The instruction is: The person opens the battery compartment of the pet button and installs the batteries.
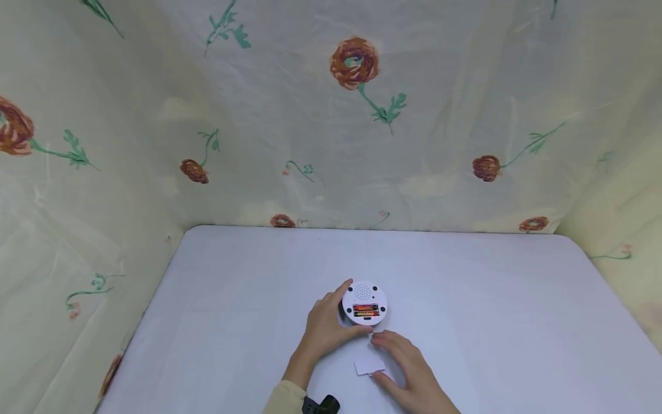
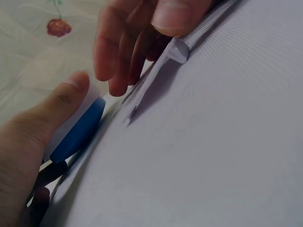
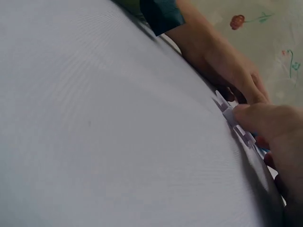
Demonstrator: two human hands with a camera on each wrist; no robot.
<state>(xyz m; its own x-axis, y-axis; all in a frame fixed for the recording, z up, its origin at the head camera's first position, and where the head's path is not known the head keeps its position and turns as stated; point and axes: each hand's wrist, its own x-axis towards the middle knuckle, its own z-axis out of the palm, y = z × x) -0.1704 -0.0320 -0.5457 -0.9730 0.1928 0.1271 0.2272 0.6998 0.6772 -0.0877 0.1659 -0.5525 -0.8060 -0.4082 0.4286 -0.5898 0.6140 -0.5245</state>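
In the head view a round white battery-powered device (image 1: 362, 292) shows its underside, with a speaker grille, small dark feet and two red-and-black batteries (image 1: 366, 310) in an uncovered compartment. My left hand (image 1: 327, 330) grips its left side, thumb along the near edge and a finger along the far one. The device's side is blue (image 2: 81, 132) in the left wrist view. Close to me lies a small white battery cover (image 1: 368, 364) with a tab. Around it arches my right hand (image 1: 405, 368), its thumb right at the cover's near edge, its other fingers spread beyond it.
The white tabletop (image 1: 233, 299) has rounded far corners. A pale flowered cloth (image 1: 414, 144) hangs behind it and along both sides. A dark strap with a black device (image 1: 320, 405) is on the left wrist.
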